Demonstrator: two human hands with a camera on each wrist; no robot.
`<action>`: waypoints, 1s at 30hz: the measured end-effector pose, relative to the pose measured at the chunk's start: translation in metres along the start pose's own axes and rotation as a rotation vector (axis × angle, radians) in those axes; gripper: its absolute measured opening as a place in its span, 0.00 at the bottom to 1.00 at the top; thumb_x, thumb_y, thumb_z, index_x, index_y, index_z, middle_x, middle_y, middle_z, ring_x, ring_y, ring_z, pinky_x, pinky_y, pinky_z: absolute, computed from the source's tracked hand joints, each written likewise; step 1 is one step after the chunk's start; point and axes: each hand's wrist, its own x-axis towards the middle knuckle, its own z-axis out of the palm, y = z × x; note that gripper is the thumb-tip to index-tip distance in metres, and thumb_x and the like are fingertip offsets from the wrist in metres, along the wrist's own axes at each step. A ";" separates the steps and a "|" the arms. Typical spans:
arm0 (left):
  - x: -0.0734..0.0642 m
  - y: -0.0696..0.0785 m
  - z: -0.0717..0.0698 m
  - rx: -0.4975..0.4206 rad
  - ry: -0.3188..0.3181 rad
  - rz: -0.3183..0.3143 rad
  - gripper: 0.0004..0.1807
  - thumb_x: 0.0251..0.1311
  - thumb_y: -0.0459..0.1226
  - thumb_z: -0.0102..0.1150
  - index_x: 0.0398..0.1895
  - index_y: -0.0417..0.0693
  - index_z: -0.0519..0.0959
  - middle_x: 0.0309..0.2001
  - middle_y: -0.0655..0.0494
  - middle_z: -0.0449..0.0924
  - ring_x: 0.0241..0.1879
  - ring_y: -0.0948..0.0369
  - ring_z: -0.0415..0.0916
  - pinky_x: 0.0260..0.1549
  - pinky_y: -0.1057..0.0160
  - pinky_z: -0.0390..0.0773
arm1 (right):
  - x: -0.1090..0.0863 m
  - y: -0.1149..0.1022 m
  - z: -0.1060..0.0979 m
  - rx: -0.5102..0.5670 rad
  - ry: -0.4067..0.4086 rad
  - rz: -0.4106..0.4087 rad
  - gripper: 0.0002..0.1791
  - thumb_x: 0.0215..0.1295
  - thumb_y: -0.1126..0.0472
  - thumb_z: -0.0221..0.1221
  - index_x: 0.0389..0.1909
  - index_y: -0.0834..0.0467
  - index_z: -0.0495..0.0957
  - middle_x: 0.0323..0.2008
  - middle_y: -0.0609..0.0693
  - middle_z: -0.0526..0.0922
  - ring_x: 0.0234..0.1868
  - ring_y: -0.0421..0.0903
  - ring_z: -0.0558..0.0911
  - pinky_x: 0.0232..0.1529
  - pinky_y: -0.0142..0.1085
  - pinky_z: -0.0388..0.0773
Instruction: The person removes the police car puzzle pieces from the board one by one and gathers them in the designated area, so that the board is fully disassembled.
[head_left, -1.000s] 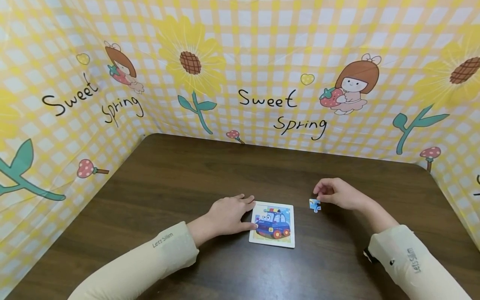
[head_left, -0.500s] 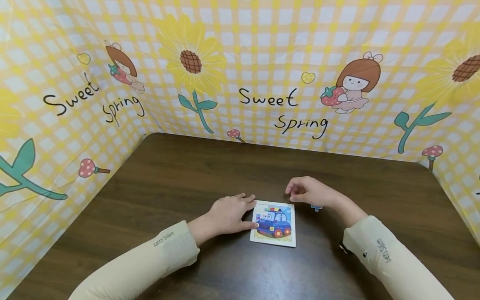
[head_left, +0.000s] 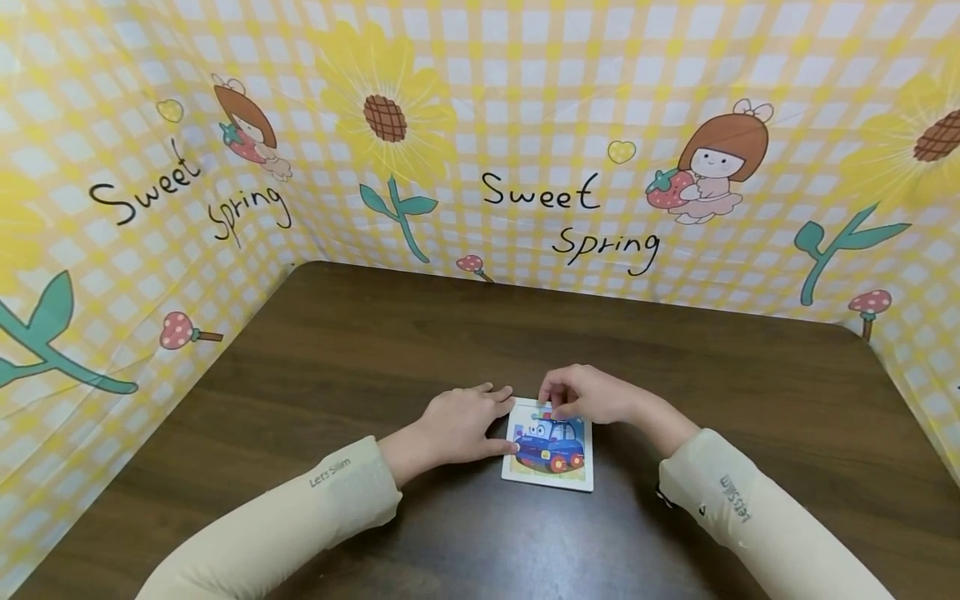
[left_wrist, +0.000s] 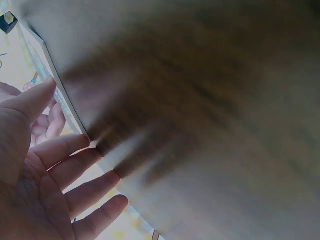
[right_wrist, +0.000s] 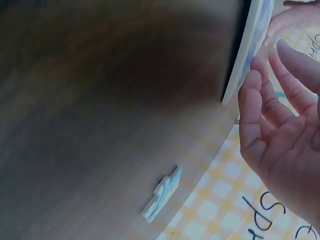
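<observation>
A square jigsaw puzzle (head_left: 546, 450) with a blue cartoon car and a white border lies on the table. My left hand (head_left: 461, 425) rests along its left side, the thumb over the edge and the fingertips at the far left corner. My right hand (head_left: 588, 393) is over the far edge of the puzzle, fingers bent loosely, fingertips close over the top of the car picture. In the right wrist view the thumb stands apart from the fingers of that hand and nothing shows between them. A loose puzzle piece (right_wrist: 162, 195) lies on the table, hidden behind the right hand in the head view.
The dark wooden table (head_left: 360, 333) is backed by a yellow checked cloth (head_left: 540, 108) with sunflowers and "Sweet Spring" lettering, which also runs up the left and right sides.
My right hand has moved left from beside the loose piece to over the far edge of the puzzle. The piece stayed on the table. The left hand has kept its place.
</observation>
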 end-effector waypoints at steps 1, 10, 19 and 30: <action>0.000 0.000 0.000 -0.001 0.000 0.000 0.40 0.60 0.65 0.57 0.71 0.56 0.71 0.72 0.55 0.68 0.70 0.50 0.68 0.58 0.46 0.77 | 0.001 -0.001 0.001 -0.014 -0.006 -0.001 0.07 0.66 0.68 0.62 0.44 0.59 0.81 0.30 0.48 0.77 0.31 0.41 0.73 0.37 0.31 0.73; -0.001 0.000 0.000 -0.011 -0.004 -0.002 0.40 0.59 0.65 0.58 0.71 0.56 0.71 0.72 0.55 0.68 0.71 0.50 0.67 0.59 0.46 0.77 | 0.002 -0.003 0.008 -0.098 -0.039 0.030 0.12 0.64 0.67 0.64 0.46 0.53 0.82 0.37 0.51 0.75 0.35 0.42 0.72 0.39 0.32 0.72; 0.000 -0.001 0.001 -0.010 0.005 0.005 0.40 0.59 0.65 0.58 0.70 0.56 0.71 0.72 0.54 0.69 0.70 0.50 0.68 0.58 0.46 0.77 | 0.001 -0.003 0.009 -0.119 -0.061 -0.006 0.15 0.63 0.67 0.65 0.49 0.50 0.81 0.42 0.51 0.75 0.40 0.44 0.74 0.43 0.36 0.73; -0.001 -0.002 0.003 -0.001 0.026 0.014 0.39 0.60 0.64 0.58 0.71 0.56 0.71 0.72 0.55 0.69 0.70 0.50 0.69 0.55 0.48 0.80 | 0.004 -0.007 0.009 -0.140 -0.085 0.004 0.15 0.63 0.68 0.64 0.48 0.49 0.80 0.42 0.50 0.74 0.42 0.45 0.75 0.45 0.38 0.75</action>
